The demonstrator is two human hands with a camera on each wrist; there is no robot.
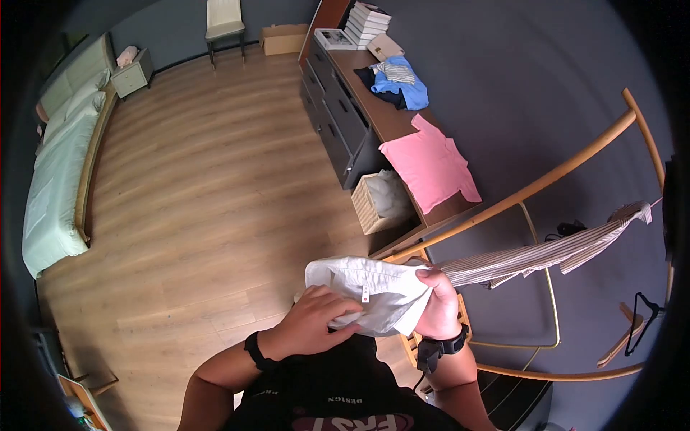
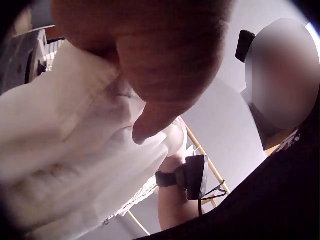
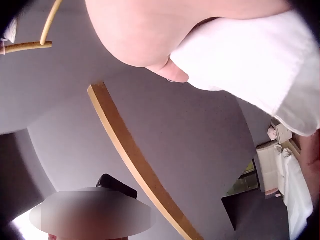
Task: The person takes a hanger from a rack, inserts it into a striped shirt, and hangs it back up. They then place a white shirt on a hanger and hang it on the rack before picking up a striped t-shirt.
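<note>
The head view looks down from above, the wrist views upward from close beside the white garment (image 1: 394, 286) — head and right wrist share the bed (image 1: 61, 188).

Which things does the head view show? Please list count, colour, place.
Garment: 1, white, lower centre
Dresser: 1, grey/brown, upper centre
Books: several, white, on dresser
Pouch: 1, beige, beside books
Clothes pile: 1, blue/black, on dresser
Top: 1, pink, on dresser
Basket: 1, tan, beside dresser
Rack: 1, brown, right
Striped cloth: 1, brown-white, at rack
Hanger: 1, black, right
Bed: 1, pale, left
Nightstand: 1, white, beside bed
Chair: 1, cream, top
Box: 1, brown, beside chair
Person's shirt: 1, black, bottom
Left hand: 1, holding garment
Right hand: 1, holding garment
</note>
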